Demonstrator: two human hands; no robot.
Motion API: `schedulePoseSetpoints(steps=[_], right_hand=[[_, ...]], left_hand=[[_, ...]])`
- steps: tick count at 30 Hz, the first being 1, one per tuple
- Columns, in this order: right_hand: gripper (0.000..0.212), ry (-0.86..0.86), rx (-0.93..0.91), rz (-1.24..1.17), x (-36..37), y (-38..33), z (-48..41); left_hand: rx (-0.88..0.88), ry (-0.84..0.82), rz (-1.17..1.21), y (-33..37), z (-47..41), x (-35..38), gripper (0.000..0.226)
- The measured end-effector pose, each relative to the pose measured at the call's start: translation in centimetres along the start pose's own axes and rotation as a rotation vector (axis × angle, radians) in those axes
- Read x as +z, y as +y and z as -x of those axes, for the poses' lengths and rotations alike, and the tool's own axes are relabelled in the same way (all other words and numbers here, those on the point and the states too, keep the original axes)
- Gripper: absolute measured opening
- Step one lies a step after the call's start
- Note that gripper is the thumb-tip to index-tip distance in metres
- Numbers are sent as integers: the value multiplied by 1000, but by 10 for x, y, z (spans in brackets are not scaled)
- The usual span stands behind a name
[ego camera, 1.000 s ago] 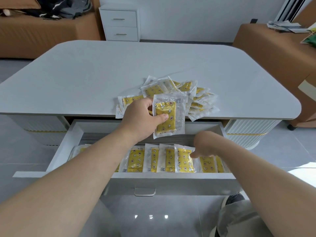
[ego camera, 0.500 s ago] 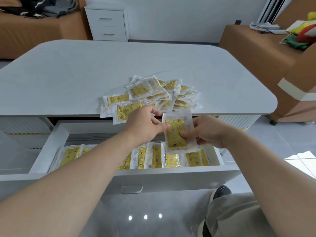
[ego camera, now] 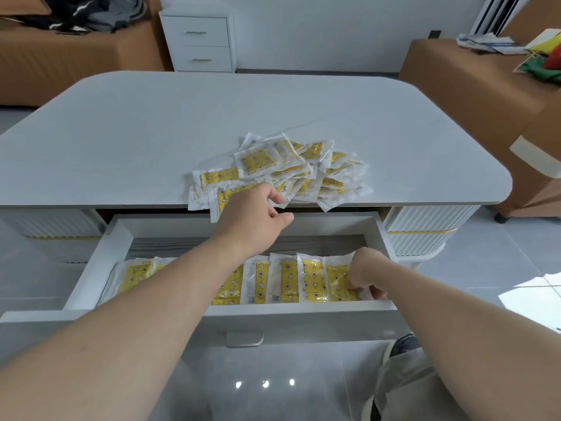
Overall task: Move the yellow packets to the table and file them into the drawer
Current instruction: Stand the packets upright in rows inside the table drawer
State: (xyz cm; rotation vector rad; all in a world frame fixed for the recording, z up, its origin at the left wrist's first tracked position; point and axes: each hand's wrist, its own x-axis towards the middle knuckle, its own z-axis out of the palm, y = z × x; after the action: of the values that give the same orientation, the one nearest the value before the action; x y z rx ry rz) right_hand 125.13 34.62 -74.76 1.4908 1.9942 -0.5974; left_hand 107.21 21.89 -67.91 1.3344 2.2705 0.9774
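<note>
The yellow packets (ego camera: 258,161) bear small dark-and-white figures; the drawer (ego camera: 97,265) is white, the table (ego camera: 212,117) pale grey.

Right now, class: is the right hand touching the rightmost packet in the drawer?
Touching. Head view: the right hand pinches the rightmost packet inside the drawer.

I see a pile of packets (ego camera: 291,168) on the table (ego camera: 151,147), near its front edge. Below that edge the drawer (ego camera: 91,268) stands pulled out, with a row of packets (ego camera: 288,281) along its front wall. The left hand (ego camera: 252,217) is at the pile's near side, and the right hand (ego camera: 365,271) is at the row's right end.
</note>
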Motion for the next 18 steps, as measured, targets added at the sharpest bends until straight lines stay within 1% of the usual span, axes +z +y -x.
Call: schedulePoseSetpoints(steps=[2, 4, 6, 9, 11, 12, 14, 15, 18], right_hand=[[12, 68, -14, 85, 4, -1, -6], [11, 123, -8, 131, 7, -2, -7], [5, 165, 5, 150, 8, -2, -5], [6, 207, 40, 219, 4, -4, 4], [19, 232, 57, 311, -2, -10, 13], [19, 247, 45, 334, -8, -15, 20], [13, 288, -29, 303, -21, -29, 34], [12, 305, -88, 244, -28, -35, 39], [29, 319, -252, 7, -47, -57, 57]], left_hand=[[14, 9, -35, -1, -2, -2, 19], [27, 22, -68, -2, -4, -3, 19], [42, 33, -97, -2, -5, -5, 19], [61, 50, -130, -1, -7, -6, 18], [66, 62, -145, 0, -8, -9, 16], [66, 72, -152, 0, -8, -11, 15], [54, 104, -160, -1, -12, -17, 11], [41, 125, -166, -3, -14, -21, 10], [5, 193, -251, -12, -20, -34, 12]])
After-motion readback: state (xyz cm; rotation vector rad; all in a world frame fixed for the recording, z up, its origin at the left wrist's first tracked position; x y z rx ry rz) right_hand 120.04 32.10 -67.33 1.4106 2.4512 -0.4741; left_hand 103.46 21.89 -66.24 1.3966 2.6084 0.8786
